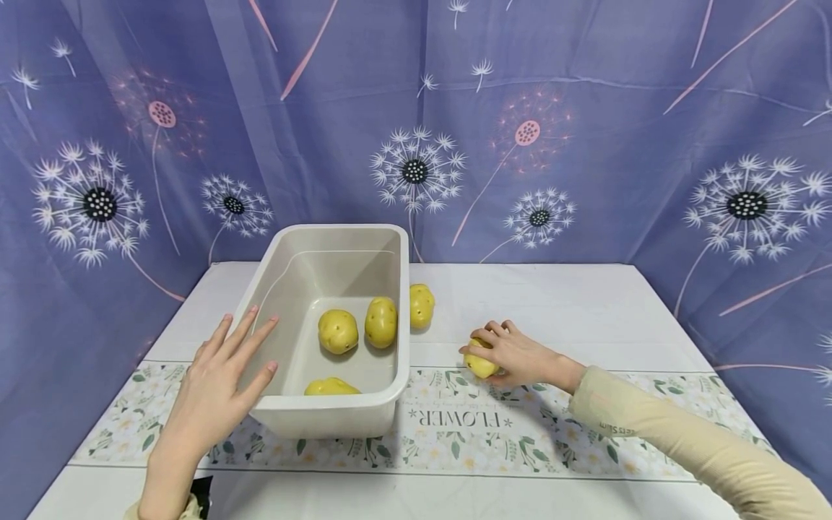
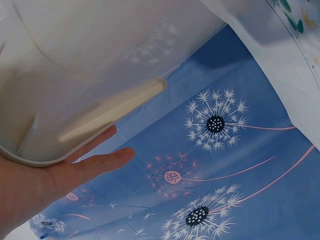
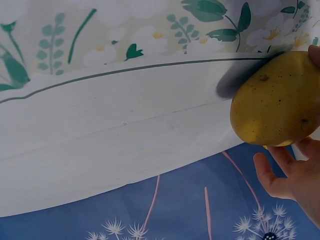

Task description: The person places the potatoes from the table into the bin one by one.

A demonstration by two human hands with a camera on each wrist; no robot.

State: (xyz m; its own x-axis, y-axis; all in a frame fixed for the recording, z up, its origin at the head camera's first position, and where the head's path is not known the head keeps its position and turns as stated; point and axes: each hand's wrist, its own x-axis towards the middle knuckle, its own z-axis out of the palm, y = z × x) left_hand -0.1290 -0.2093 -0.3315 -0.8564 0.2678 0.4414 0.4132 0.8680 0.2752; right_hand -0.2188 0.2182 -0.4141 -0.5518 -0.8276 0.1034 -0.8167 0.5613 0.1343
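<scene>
In the head view a grey-white bin (image 1: 328,415) holds three yellow potatoes, one round (image 1: 338,331), one oval (image 1: 380,322) and one by the near wall (image 1: 331,386). The left hand (image 1: 217,383) lies at the bin's left rim, fingers spread and straight; the left wrist view shows this hand (image 2: 60,182) against the bin's edge (image 2: 37,163). Right of the bin, the right hand (image 1: 520,357) grips a potato (image 1: 481,359) from above, fingers curled round it. In the right wrist view the fingers of that hand (image 3: 295,172) are around the potato (image 3: 277,100).
Another potato (image 1: 421,305) lies on the white table (image 1: 552,303) against the bin's right side. A floral runner (image 1: 455,451) with the word FLOWER crosses the table. Blue dandelion-print cloth (image 1: 325,159) stands behind and at both sides.
</scene>
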